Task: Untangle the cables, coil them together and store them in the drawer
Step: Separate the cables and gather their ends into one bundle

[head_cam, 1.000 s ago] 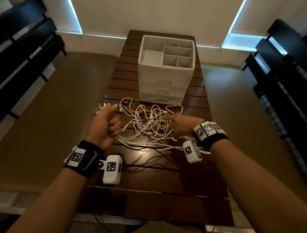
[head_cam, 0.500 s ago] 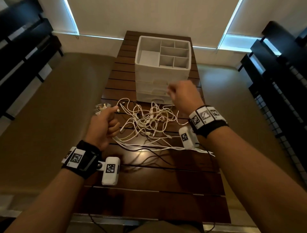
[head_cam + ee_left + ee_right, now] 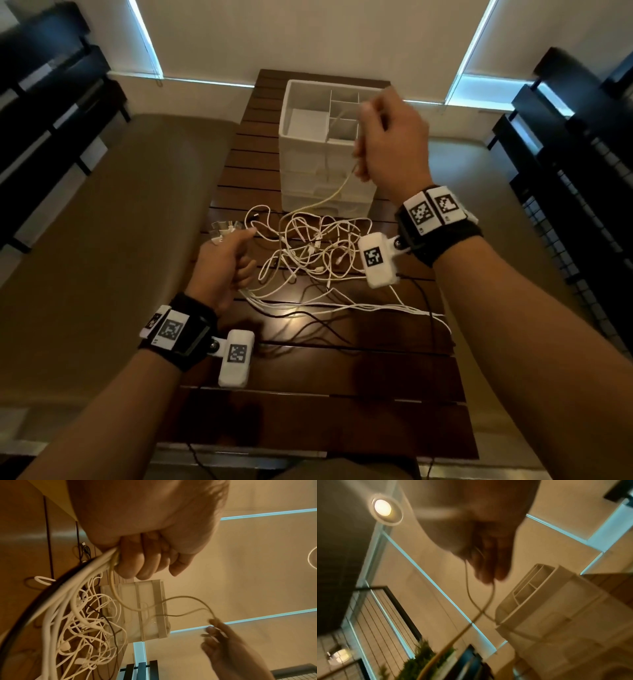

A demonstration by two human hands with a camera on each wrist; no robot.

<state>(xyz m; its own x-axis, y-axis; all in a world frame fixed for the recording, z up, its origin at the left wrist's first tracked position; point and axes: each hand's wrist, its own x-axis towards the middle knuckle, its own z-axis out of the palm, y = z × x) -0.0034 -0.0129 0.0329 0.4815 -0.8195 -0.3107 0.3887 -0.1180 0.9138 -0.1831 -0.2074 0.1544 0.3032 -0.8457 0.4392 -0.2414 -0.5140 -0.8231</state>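
The left hand [image 3: 224, 263] sits low over the dark slatted worktop [image 3: 318, 404], its fingers [image 3: 137, 561] curled tight round a bundle of white cables [image 3: 96, 566] whose plug ends [image 3: 224, 230] fan out past the thumb. From that fist the cables run into a loose tangle [image 3: 308, 250] lying on the worktop between the two hands, in front of the drawer unit [image 3: 308, 164]. Some strands trail off from the tangle toward the right edge of the worktop.

The right hand [image 3: 387, 144] is raised above the tangle, in front of the unit's open top tray. Its fingers [image 3: 489, 566] pinch one thin yellowish cable [image 3: 337, 193], which hangs from the hand in a slack curve down to the tangle. In the left wrist view the same cable leaves the left fist, loops past the unit and rises to the right hand's fingertips. The right wrist view is blurred, so the exact grip is hard to read, but the cable plainly passes between the fingers.

The unit is white, stands at the far end of the worktop, and has divided compartments on top with drawer fronts below, all pushed in. A thin dark cable [image 3: 346, 334] lies across the slats nearer the person.
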